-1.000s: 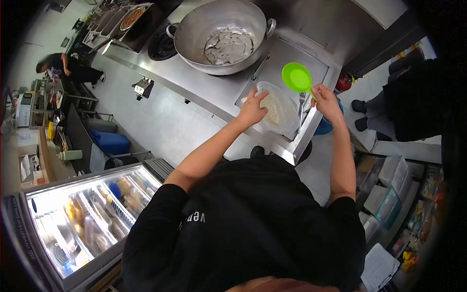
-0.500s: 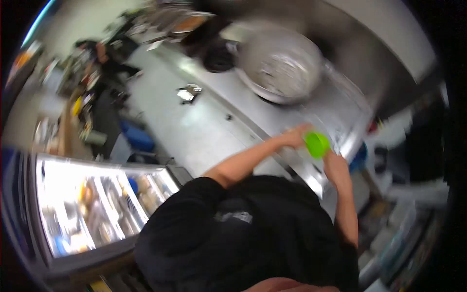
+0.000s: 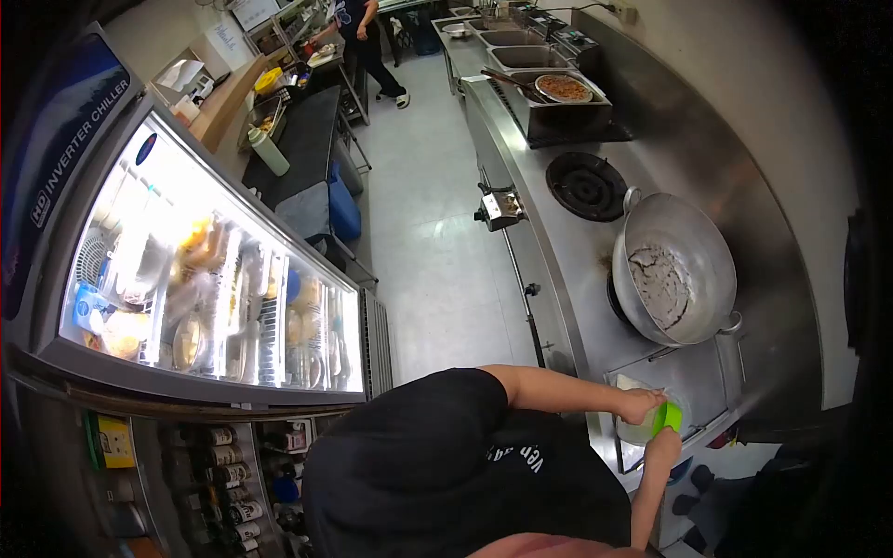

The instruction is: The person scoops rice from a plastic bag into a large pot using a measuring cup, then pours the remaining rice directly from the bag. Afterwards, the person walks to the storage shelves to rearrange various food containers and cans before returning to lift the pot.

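Note:
My left hand (image 3: 640,405) is closed over a pale, whitish container (image 3: 636,431) at the stainless counter's near end. Against its fingertips is a bright green round piece (image 3: 667,418); whether this is a cup or a lid I cannot tell. From the near side, my right hand (image 3: 662,448) grips the green piece, its fingers partly hidden. A large metal wok (image 3: 712,253) with two loop handles sits just beyond my hands, a greyish-white residue (image 3: 659,284) on its bottom.
Past the wok lie a black burner (image 3: 586,187) and a pan of reddish-brown food (image 3: 564,88). On the left stands a lit glass-door chiller (image 3: 209,279). Another person (image 3: 367,46) stands at the far end of the aisle. Dark shoes (image 3: 693,493) show at lower right.
My view has swung round and steadied, so the counter and wok now appear further right. Both hands remain together at the green piece, lower in the picture.

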Motion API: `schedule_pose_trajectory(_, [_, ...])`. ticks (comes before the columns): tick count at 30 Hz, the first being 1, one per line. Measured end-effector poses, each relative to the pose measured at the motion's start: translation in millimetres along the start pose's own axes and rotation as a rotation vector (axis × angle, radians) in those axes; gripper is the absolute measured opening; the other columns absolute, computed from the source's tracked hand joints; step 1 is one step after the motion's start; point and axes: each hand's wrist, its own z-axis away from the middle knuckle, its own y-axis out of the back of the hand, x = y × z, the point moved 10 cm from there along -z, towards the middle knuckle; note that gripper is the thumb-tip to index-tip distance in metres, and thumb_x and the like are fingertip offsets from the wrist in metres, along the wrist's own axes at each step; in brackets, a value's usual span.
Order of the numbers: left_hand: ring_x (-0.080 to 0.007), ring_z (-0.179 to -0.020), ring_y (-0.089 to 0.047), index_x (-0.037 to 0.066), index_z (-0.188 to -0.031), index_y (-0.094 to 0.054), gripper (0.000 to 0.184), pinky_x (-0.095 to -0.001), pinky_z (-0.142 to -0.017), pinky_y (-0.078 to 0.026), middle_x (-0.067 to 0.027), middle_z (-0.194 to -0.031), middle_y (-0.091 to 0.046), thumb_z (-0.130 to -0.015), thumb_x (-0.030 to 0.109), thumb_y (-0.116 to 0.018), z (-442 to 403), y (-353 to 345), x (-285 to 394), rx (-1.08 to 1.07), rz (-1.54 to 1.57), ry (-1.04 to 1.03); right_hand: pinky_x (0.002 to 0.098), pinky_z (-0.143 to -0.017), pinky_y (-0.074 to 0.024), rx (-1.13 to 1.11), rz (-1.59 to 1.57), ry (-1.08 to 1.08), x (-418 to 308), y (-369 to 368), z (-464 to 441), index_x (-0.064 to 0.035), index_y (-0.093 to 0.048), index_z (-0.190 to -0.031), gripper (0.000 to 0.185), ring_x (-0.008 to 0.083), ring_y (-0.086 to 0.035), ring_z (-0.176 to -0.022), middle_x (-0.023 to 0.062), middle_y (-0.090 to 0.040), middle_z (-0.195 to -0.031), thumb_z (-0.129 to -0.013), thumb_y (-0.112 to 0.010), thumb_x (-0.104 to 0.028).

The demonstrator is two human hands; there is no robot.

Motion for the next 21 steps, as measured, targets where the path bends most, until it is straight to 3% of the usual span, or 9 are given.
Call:
schedule_pose_trajectory(2, [-0.0347, -0.132, -0.031, -0.004, -0.139, -0.024, 0.085, -0.0340, -0.108, -0.029, -0.0297, -0.141, -0.028, -0.062, 0.001, -0.060, -2, -5, 0, -0.031, -0.097, -0.032, 0.0475, -0.069, -0.0490, 0.017, 0.030, -0.017, 0, -1, -1, 0.0042, -0.061, -0.076, 0.010, 0.0409, -0.061, -0.077, 0.0249, -0.062, -0.078, -0.075, -0.055, -0.004])
schedule_pose_trajectory(6, [-0.0348, -0.133, -0.030, 0.000, -0.141, -0.023, 0.089, -0.0338, -0.108, -0.029, -0.0282, -0.142, -0.027, -0.062, 0.004, -0.065, -7, -10, -1, -0.051, 0.012, -0.094, 0.0477, -0.069, -0.0493, -0.110, 0.014, 0.076, -33, -2, 10, 0.0020, -0.062, -0.080, 0.022, 0.0400, -0.062, -0.077, 0.0246, -0.063, -0.079, -0.084, -0.047, -0.014])
schedule_pose_trajectory(9, [-0.0341, -0.134, -0.028, 0.004, -0.141, -0.025, 0.089, -0.0381, -0.109, -0.028, -0.0237, -0.144, -0.028, -0.065, 0.014, -0.071, -17, -12, 14, 0.078, -0.099, -0.402, 0.0486, -0.070, -0.0477, -0.154, -0.032, 0.036, -37, 0, 3, 0.0013, -0.063, -0.081, 0.021, 0.0403, -0.061, -0.080, 0.0236, -0.063, -0.082, -0.084, -0.048, -0.012])
schedule_pose_trajectory(10, [-0.0340, -0.131, -0.033, 0.003, -0.139, -0.029, 0.083, -0.0388, -0.107, -0.030, -0.0227, -0.141, -0.033, -0.067, 0.016, -0.070, -20, -15, 2, -0.021, 0.074, -0.292, 0.0491, -0.070, -0.0483, -0.122, 0.002, -0.004, -27, -4, 0, 0.0004, -0.062, -0.079, 0.018, 0.0402, -0.062, -0.078, 0.0230, -0.063, -0.080, -0.083, -0.051, -0.014])
schedule_pose_trajectory(11, [-0.0362, -0.129, -0.034, 0.001, -0.138, -0.030, 0.081, -0.0379, -0.106, -0.029, -0.0231, -0.142, -0.031, -0.064, 0.008, -0.064, -27, -25, -10, 0.023, 0.001, -0.367, 0.0467, -0.069, -0.0501, -0.034, 0.039, -0.042, -18, -2, -1, -0.0007, -0.062, -0.079, 0.016, 0.0381, -0.063, -0.077, 0.0210, -0.064, -0.080, -0.082, -0.051, -0.012])
schedule_pose_trajectory(12, [-0.0356, -0.129, -0.035, -0.001, -0.139, -0.028, 0.081, -0.0376, -0.107, -0.028, -0.0232, -0.143, -0.030, -0.066, 0.008, -0.062, 5, 7, 18, -0.134, 0.065, -0.128, 0.0457, -0.067, -0.0505, -0.083, 0.056, -0.118, -9, -3, 1, -0.0009, -0.062, -0.080, 0.015, 0.0371, -0.064, -0.076, 0.0207, -0.064, -0.080, -0.082, -0.050, -0.010])
schedule_pose_trajectory(14, [-0.0349, -0.133, -0.029, -0.001, -0.140, -0.026, 0.081, -0.0373, -0.110, -0.024, -0.0234, -0.142, -0.031, -0.068, 0.009, -0.061, 3, -1, 9, -0.062, -0.009, -0.285, 0.0450, -0.066, -0.0514, 0.006, 0.077, -0.085, -4, -3, 10, -0.0022, -0.063, -0.079, 0.016, 0.0357, -0.064, -0.073, 0.0197, -0.064, -0.077, -0.082, -0.047, -0.007])
schedule_pose_trajectory(17, [-0.0349, -0.134, -0.027, 0.009, -0.141, -0.031, 0.076, -0.0380, -0.109, -0.025, -0.0239, -0.141, -0.032, -0.069, 0.004, -0.057, 1, 2, 3, -0.019, 0.070, -0.263, 0.0412, -0.060, -0.0535, 0.035, 0.092, -0.065, -8, -13, 16, -0.0026, -0.062, -0.075, 0.013, 0.0321, -0.066, -0.068, 0.0174, -0.064, -0.071, -0.079, -0.050, -0.006])
schedule_pose_trajectory(21, [-0.0336, -0.129, -0.036, 0.015, -0.141, -0.032, 0.074, -0.0374, -0.108, -0.028, -0.0247, -0.138, -0.035, -0.072, 0.000, -0.055, 8, 15, 28, -0.104, 0.122, -0.197, 0.0356, -0.055, -0.0543, 0.037, 0.112, -0.134, -7, -30, 6, -0.0009, -0.060, -0.079, 0.010, 0.0279, -0.066, -0.064, 0.0170, -0.064, -0.071, -0.079, -0.051, -0.005])
